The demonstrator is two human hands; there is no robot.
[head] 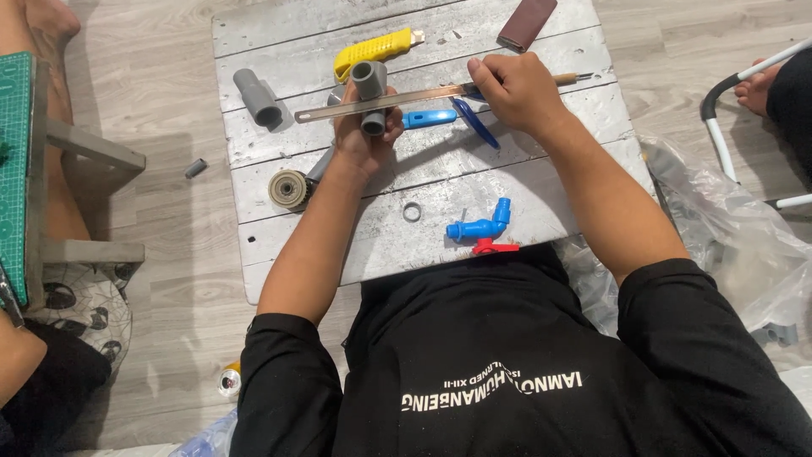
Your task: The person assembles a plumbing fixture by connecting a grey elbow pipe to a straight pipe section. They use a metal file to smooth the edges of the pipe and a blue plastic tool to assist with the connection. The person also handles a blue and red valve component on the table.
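Grey plastic pipe fitting [369, 95]: short, tee-like, open round mouth facing up and toward 12 o'clock, lower stub at 6 o'clock; gripped in the left hand [362, 135], raised over the middle of the grey plank board [541, 182]. Long flat metal file [385, 101]: dull brown-grey blade, lying nearly level from 9 to 3 o'clock across the fitting's body, touching it. Its handle end sits under the right hand [516, 91], at 3 o'clock of the fitting.
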